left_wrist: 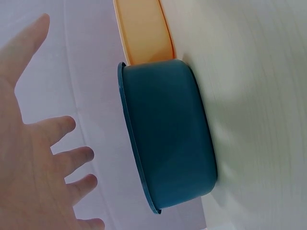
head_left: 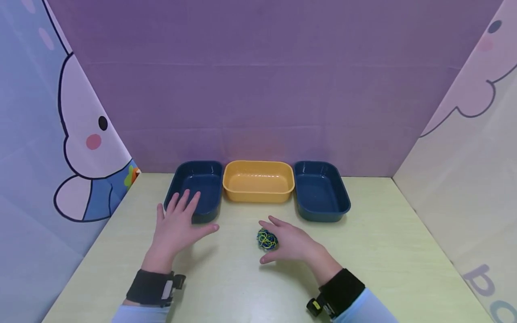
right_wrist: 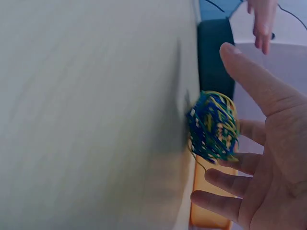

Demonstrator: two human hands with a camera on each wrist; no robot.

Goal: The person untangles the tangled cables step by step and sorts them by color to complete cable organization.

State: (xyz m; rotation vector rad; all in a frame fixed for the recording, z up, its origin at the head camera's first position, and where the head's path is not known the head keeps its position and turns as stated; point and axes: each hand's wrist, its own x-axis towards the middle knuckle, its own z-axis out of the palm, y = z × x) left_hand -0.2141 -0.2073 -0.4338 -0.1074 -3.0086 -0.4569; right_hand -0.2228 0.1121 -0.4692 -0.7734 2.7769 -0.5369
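Purple cloth backed the pale table; a tangled ball sat between the right hand's parted thumb and fingers; the left hand, fingers splayed, hovered near a blue tray.

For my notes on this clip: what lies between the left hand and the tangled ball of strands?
In the head view, only bare tabletop shows between the left hand and the tangled ball; no object stands in that stretch.

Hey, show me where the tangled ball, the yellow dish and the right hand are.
Tangled ball (right_wrist: 214, 126): right wrist view, middle of its visible strands.
Yellow dish (head_left: 258, 181): head view, its bare inside.
Right hand (head_left: 294, 242): head view, the back of the hand.
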